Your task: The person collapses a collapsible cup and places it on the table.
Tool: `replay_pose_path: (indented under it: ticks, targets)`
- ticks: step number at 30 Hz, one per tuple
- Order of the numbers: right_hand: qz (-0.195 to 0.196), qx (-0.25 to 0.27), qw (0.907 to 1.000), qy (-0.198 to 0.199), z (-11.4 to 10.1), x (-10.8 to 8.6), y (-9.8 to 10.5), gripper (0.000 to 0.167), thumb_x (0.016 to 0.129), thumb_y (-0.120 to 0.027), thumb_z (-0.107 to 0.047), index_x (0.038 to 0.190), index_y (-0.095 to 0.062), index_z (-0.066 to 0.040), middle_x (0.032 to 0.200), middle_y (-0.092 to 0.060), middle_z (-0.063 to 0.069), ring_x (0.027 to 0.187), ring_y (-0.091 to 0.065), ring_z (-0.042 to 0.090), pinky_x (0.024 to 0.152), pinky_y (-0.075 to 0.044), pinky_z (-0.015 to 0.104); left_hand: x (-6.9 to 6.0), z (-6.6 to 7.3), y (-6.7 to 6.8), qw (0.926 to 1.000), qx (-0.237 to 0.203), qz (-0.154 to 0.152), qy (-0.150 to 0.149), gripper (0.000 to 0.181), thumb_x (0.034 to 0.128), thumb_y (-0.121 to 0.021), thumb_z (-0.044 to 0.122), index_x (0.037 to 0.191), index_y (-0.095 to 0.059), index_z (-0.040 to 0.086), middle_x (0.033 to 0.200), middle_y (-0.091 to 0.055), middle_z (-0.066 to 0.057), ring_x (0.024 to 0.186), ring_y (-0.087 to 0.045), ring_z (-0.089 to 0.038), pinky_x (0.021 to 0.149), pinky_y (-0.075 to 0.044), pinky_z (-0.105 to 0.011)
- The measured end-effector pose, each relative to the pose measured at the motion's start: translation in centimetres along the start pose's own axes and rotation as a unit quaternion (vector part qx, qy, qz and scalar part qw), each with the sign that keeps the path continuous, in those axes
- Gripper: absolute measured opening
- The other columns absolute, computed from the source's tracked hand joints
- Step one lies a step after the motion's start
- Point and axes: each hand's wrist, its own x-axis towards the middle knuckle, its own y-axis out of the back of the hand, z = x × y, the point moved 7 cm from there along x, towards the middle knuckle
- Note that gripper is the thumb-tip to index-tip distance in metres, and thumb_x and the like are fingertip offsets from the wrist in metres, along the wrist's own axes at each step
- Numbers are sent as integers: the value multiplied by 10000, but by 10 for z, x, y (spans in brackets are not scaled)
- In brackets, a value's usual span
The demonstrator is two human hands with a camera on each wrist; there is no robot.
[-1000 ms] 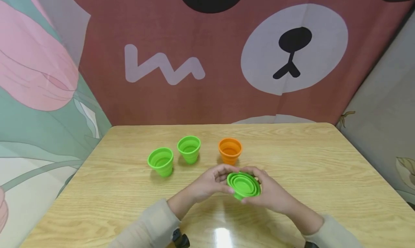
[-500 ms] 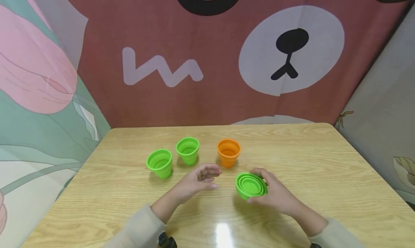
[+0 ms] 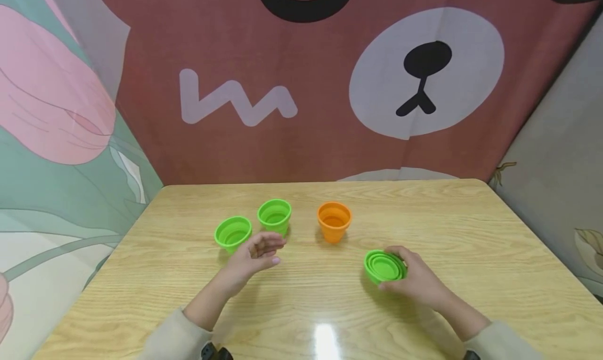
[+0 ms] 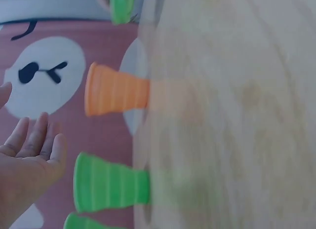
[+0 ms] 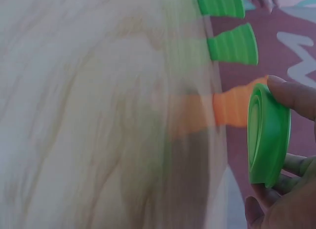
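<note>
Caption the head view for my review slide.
Right hand holds a collapsed green cup above the table; left hand, empty, near two expanded green cups; an orange cup stands beyond.

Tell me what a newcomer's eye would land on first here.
Probably the reddish backdrop with its animal snout, rising behind the table. Next, the lone orange cup standing right of two green cups, then the flattened green cup in the person's right hand.
</note>
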Motion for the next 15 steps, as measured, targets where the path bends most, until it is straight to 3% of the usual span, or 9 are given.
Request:
replay_pose_path:
  ticks: [8, 15]
  targets:
    - [99, -126, 9998, -131, 21, 2, 9, 801, 610, -761, -300, 1205, -358, 54, 1145, -409, 239, 1030, -373, 383, 816, -364, 536, -14, 17, 35, 9960, 519, 725, -117, 461, 808, -582, 79, 1204, -379, -41, 1230, -402, -207, 1145, -368, -255, 947, -324, -329]
    - [220, -396, 9988, -179, 34, 5, 16, 868, 585, -767, -323, 1215, -332, 84, 1142, -414, 266, 1022, -381, 407, 824, -345, 555, -30, 32, 64, 9771, 1512, 1423, -463, 431, 807, -591, 87, 1183, -410, -22, 1196, -437, -169, 1112, -389, -178, 919, -302, -163]
